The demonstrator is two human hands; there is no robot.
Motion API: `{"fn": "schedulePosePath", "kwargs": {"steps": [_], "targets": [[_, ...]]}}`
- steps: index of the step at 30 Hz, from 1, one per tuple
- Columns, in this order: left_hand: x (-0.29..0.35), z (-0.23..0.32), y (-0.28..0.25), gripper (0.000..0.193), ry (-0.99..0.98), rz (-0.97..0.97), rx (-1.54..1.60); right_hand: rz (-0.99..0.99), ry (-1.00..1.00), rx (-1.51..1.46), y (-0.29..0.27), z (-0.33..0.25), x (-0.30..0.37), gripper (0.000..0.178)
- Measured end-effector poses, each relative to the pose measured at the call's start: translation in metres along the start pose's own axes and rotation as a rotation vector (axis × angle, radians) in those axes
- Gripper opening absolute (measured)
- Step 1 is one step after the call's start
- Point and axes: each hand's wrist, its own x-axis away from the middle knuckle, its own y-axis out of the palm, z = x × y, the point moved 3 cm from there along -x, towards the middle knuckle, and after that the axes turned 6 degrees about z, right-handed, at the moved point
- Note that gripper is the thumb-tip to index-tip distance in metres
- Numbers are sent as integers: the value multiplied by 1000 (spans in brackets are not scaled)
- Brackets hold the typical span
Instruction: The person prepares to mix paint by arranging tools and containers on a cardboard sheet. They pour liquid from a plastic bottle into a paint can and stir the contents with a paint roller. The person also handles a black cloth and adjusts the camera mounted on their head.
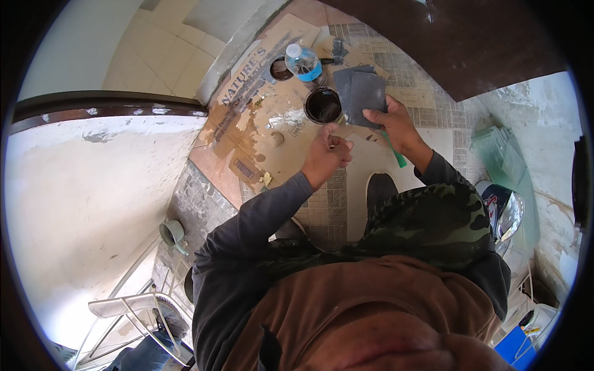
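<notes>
My right hand (399, 128) pinches a few dark grey sandpaper sheets (366, 99) by their right edge, thumb on top, and they fan out slightly. Just left of them, my left hand (327, 156) hovers with its fingers loosely bent and apart, nothing visible in it. Beyond that hand, an open can (322, 105) of dark brown liquid stands on flattened cardboard (247, 117). Behind the can is a clear plastic bottle (303, 63) with a white cap and blue label. A green strip (396, 151) shows below my right wrist; whether I hold it, I cannot tell.
A dark-stained round lid or dish (280, 69) lies left of the bottle, a dark brush-like tool (337, 52) right of it. A brown panel (495, 43) fills the far right. Glass sheets (507, 157) lean at the right wall, beside a bucket (502, 210). A grey-green mug (172, 232) sits lower left.
</notes>
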Motion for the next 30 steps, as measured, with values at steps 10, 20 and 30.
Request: {"fn": "schedulePosePath", "kwargs": {"steps": [10,20,30], "targets": [[112,47,-70,59,52,-462,-1012,275,-76,104,-65,-28,-117,41],[147,73,-27,62,226,-299,-956,341,5,378,-19,31,-310,47],[164,50,-46,62,255,-235,-1136,627,-388,772,2,28,-342,51]]}}
